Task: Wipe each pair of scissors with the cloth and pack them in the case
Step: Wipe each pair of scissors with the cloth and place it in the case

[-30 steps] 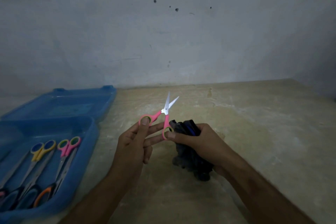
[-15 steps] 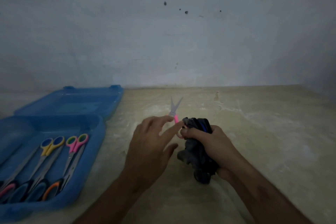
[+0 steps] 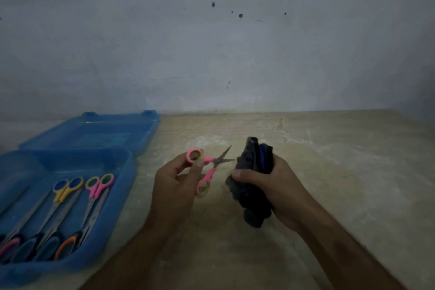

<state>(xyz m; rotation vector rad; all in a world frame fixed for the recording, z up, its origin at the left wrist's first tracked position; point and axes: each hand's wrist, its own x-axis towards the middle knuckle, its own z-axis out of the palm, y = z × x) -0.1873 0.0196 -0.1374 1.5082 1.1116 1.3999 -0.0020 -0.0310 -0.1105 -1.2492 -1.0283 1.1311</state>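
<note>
The pink scissors [image 3: 209,169] sat in the left hand [image 3: 174,186], whose grip pinched the handle loops; the blades were parted, tips aimed right toward the dark cloth [image 3: 254,181] clenched in the right hand [image 3: 280,186]. The blue case [image 3: 117,195] lay open by the counter's [image 3: 329,172] left edge, holding other scissors [image 3: 94,200].

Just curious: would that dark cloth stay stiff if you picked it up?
Probably floppy: the dark cloth bunches and folds inside the right hand, with its lower end drooping. It likely weighs little, since one hand holds it clear of the table.
</note>
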